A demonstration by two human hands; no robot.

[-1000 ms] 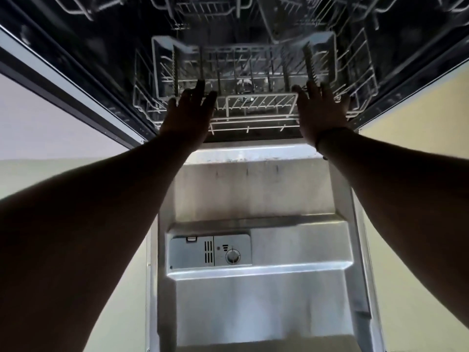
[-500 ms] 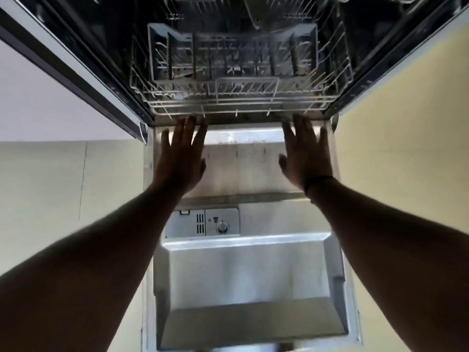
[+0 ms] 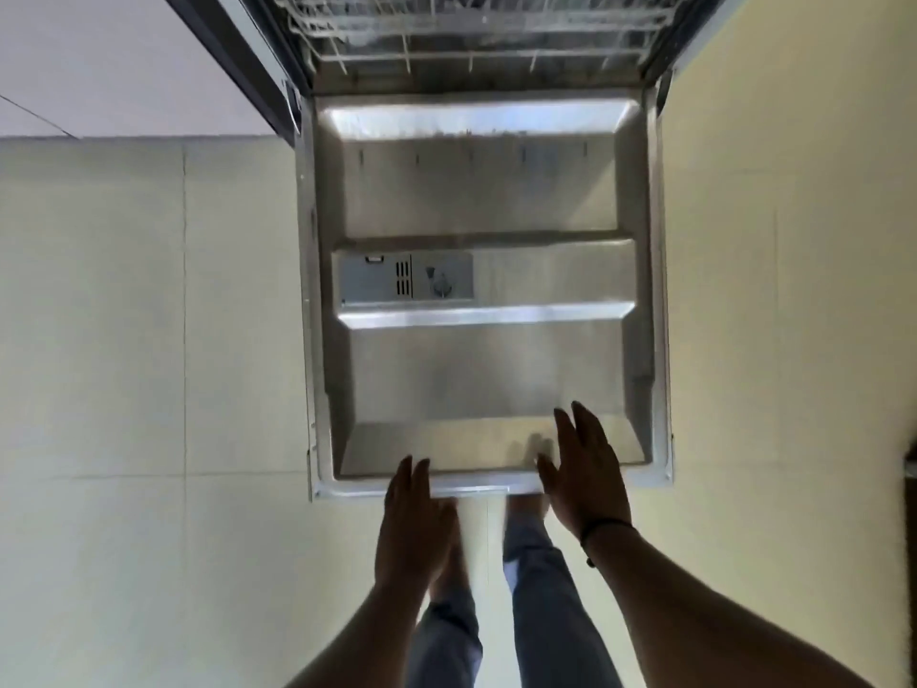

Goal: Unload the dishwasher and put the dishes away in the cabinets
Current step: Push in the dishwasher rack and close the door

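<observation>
Apparently you are close to the end: your left hand (image 3: 414, 528) and your right hand (image 3: 585, 479) are both at the free edge of the dishwasher door (image 3: 486, 379), at about 6 o'clock of the view. Both hands are flat and open, fingers (image 3: 578, 424) stretched and only a little spread, and they hold nothing. The left one lies over the rim of the door; the right one reaches a bit more over the inner panel. If they really press on the metal, I cannot tell.

At 12 o'clock you see only the front of the lower rack (image 3: 471, 47), pushed inside the dishwasher. No dish shows in the part that is visible, but most of the rack is out of view, so I judge the unloading as finished with some caution. What remains seems to be lifting the door shut; the cabinets are not in view.

The door lining is brushed steel, dull grey with bright bands where the pressed ridges catch light. The detergent compartment (image 3: 404, 283) at about 10 o'clock of the door is grey plastic, rectangular, with a round knob. The rack is thin white coated wire. The floor (image 3: 149, 340) is pale, smooth tiles with fine joints.
</observation>
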